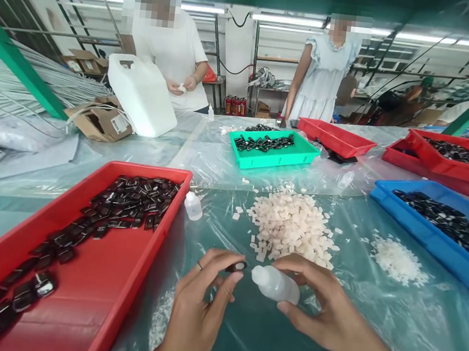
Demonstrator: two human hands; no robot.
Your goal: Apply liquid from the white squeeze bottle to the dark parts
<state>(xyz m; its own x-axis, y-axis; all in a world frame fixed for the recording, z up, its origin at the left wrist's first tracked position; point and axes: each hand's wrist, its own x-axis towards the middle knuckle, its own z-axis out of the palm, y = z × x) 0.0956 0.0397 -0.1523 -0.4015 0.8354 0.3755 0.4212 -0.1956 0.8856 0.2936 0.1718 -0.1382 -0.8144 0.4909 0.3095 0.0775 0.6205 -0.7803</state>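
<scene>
While our left hand [199,306] holds up a small black piece [238,267], its thumb and forefinger pinch the sides, and a pale oval shows on the end facing right. From that piece, at three o'clock, we have a white squeeze bottle [276,285] tipped on its side, grasped between the thumb and fingers of our right hand [324,302]; its narrow end points at the piece, just beside it but apart.

Between one and two o'clock we see a heap of cream-coloured pieces [294,226] on the plastic-covered surface [262,346], and at three, past our right hand, a smaller white pile [399,261]. Between ten and eleven a second small bottle [193,206] stands near a red tray [84,288], which holds dark pieces at nine o'clock. A blue tray [421,234] of dark pieces lies between two and three.

Farther out, we find a green tray [277,160] near twelve, a white jug [142,99] at eleven, and two people standing beyond the surface, at eleven and one.
</scene>
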